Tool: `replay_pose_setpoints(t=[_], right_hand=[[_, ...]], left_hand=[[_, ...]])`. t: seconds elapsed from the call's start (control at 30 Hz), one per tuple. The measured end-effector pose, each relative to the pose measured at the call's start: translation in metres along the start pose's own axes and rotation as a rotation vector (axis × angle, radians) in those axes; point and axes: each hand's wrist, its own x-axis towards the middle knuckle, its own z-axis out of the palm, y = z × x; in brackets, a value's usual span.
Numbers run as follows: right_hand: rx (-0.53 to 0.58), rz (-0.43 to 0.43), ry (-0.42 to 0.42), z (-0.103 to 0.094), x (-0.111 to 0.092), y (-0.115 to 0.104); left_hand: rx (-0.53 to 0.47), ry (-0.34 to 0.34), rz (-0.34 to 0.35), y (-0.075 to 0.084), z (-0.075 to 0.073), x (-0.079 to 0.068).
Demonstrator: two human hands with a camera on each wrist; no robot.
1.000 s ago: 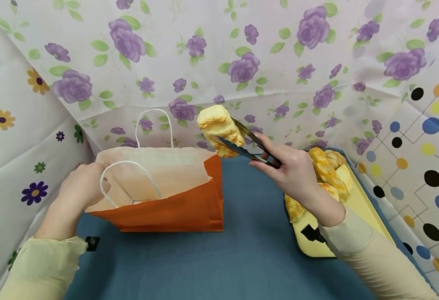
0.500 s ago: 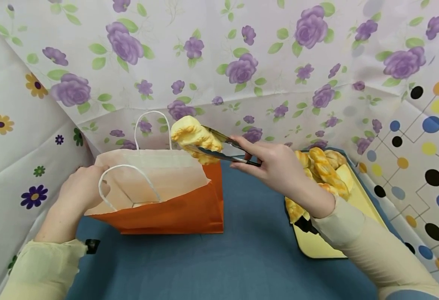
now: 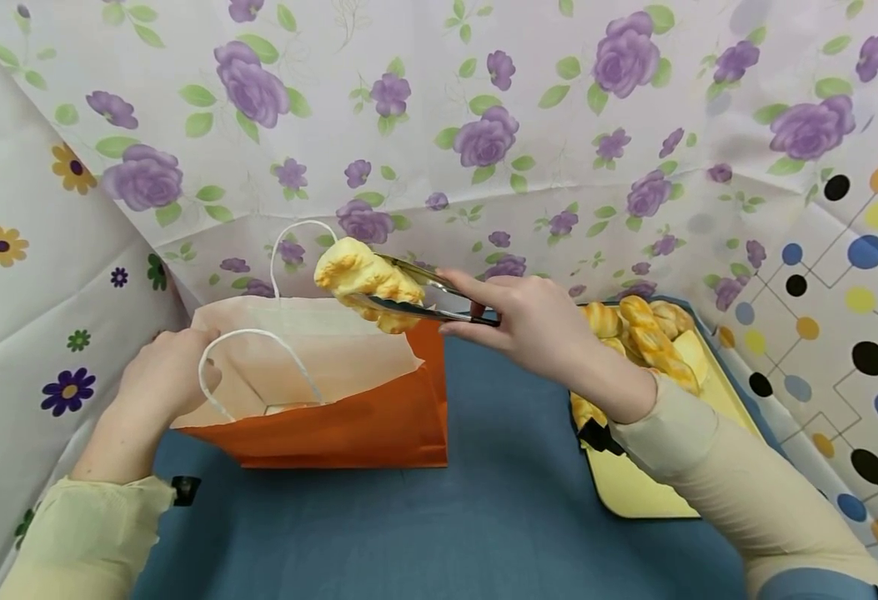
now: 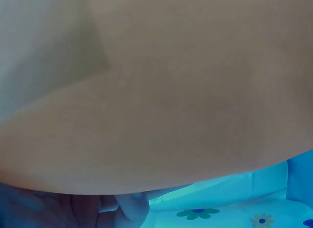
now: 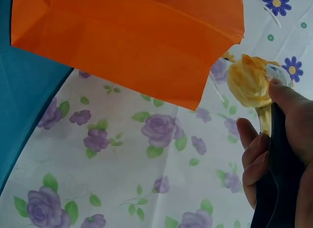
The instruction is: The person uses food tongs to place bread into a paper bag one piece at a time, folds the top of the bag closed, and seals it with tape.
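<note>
An orange paper bag [image 3: 348,429] with white cord handles stands on the table, its mouth spread. At the bag's left edge, my left hand [image 3: 164,375] grips the rim; the fingertips are partly hidden behind the paper. My right hand [image 3: 539,321] holds black-handled tongs [image 3: 446,315], and a yellow bread roll [image 3: 371,283] is pinched between their tips. The roll hangs above the back right part of the bag's opening. In the right wrist view, the bread [image 5: 249,81] sits beyond the fingers, beside the orange bag [image 5: 122,47]. The left wrist view is mostly filled by skin.
On the right, a yellow tray [image 3: 649,492] carries several breads, among them a braided loaf [image 3: 652,342], partly behind my right forearm. A blue cloth [image 3: 484,517] covers the table. Patterned sheets [image 3: 439,108] enclose the back and sides.
My right hand has moved left and slightly down with the tongs and bread, from right of the bag to over its opening. My left hand stays on the rim.
</note>
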Motion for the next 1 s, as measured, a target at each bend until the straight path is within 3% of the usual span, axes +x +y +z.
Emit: replay_pose_setpoints(t=[0.27, 0.7, 1.0], right_hand=[[-0.036, 0.023, -0.071, -0.002, 0.009, -0.004], [-0.053, 0.044, -0.113, 0.002, 0.014, -0.007], [-0.055, -0.023, -0.167, -0.002, 0.023, -0.014]], left_hand=[[-0.001, -0.008, -0.003, 0.001, -0.001, -0.001], [0.002, -0.001, -0.003, 0.002, -0.001, -0.002], [0.004, -0.003, 0.001, 0.003, -0.002, -0.003]])
